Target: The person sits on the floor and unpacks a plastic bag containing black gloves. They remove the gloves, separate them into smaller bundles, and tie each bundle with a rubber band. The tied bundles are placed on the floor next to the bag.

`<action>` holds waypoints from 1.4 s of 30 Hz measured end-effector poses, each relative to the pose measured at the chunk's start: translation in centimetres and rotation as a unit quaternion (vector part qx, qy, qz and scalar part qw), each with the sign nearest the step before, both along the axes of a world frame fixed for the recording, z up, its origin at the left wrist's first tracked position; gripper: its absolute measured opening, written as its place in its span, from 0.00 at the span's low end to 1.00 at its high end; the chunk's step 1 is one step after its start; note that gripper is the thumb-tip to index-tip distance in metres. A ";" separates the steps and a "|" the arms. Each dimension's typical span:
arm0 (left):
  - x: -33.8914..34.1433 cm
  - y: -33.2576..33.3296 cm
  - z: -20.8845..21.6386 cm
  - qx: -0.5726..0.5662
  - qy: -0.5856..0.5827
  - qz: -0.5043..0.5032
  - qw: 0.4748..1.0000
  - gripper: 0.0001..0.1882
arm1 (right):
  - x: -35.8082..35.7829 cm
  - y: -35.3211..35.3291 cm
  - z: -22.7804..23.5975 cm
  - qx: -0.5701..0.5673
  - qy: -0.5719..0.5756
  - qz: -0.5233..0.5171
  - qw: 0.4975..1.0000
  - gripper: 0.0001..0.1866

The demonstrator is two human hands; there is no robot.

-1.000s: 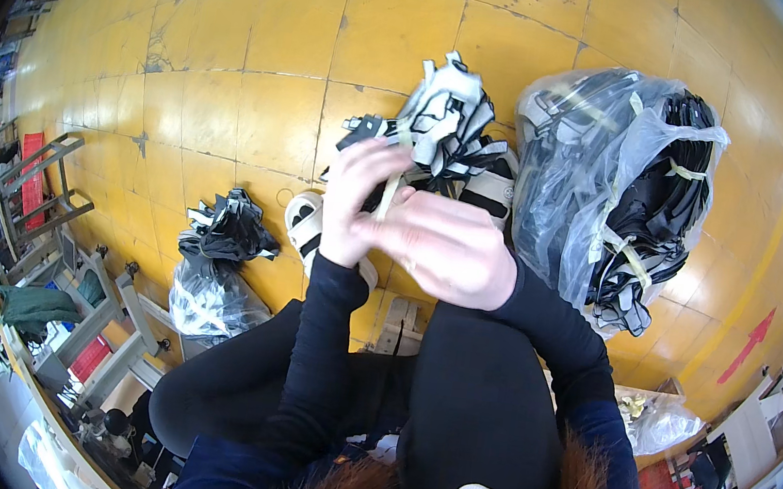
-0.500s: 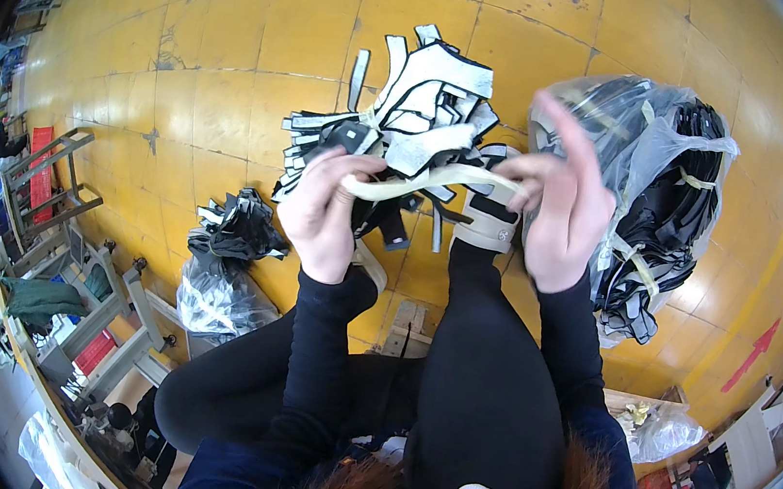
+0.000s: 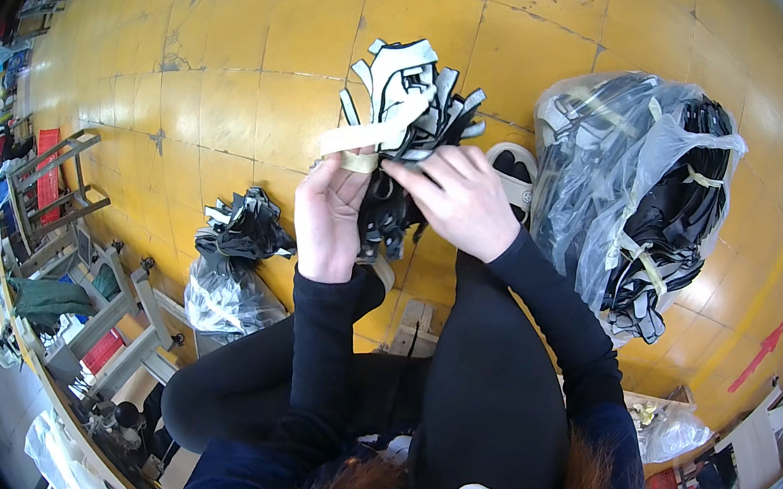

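A bundle of flat, curved black-and-white cut pieces (image 3: 403, 68) stands in front of me, its ends fanning out on the far side. A cream strip (image 3: 380, 136) is wrapped across the bundle, its flat end sticking out to the left. My left hand (image 3: 328, 222) is at the bundle's left side, palm turned inward, its fingers closed around the strip where it loops. From the right, my right hand (image 3: 465, 200) reaches over the bundle, thumb and forefinger pinched near the strip by my left fingertips. What lies under my right fingers is partly hidden.
On the right, a clear plastic bag (image 3: 583, 121) holds bundled black pieces (image 3: 661, 239). A smaller black-and-white bundle (image 3: 245, 227) rests on another plastic bag (image 3: 224, 297) at left. My shoe (image 3: 514, 177) stands beside the large bag. A metal frame (image 3: 58, 174) is farther left.
The spread pieces are now gathered into a narrower bundle. The strip, stretched between my hands before, now goes across it. My right hand has come left, close to my left hand.
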State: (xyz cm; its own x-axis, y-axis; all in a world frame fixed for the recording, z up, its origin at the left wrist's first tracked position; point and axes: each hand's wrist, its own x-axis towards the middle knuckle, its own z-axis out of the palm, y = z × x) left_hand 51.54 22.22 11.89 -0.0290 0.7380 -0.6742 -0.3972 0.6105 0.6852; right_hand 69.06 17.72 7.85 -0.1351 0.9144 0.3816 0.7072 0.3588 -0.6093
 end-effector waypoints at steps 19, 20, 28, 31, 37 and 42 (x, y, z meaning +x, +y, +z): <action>1.5 0.2 -11.6 -0.031 0.002 -0.093 0.995 0.13 | -1.4 1.5 -10.8 -0.287 0.283 -0.199 0.893 0.09; 1.3 0.1 -11.7 -0.020 -0.001 -0.080 0.997 0.14 | -1.6 1.8 -11.2 -0.289 0.310 -0.222 0.878 0.09; -4.3 1.7 -9.4 0.008 0.018 0.014 1.000 0.14 | 0.4 -0.1 -13.4 -0.295 0.294 -0.312 0.854 0.06; -3.6 2.0 -7.4 0.016 0.057 -0.027 0.998 0.16 | 1.4 -0.6 -11.9 -0.172 0.201 -0.316 0.911 0.09; 0.0 1.2 -2.0 0.061 0.103 -0.061 0.991 0.15 | 1.8 -1.0 -6.0 -0.071 0.252 -0.155 0.953 0.07; 0.9 1.1 2.6 0.144 0.123 -0.100 0.977 0.13 | 1.4 -0.3 -3.6 -0.070 0.194 -0.002 0.979 0.12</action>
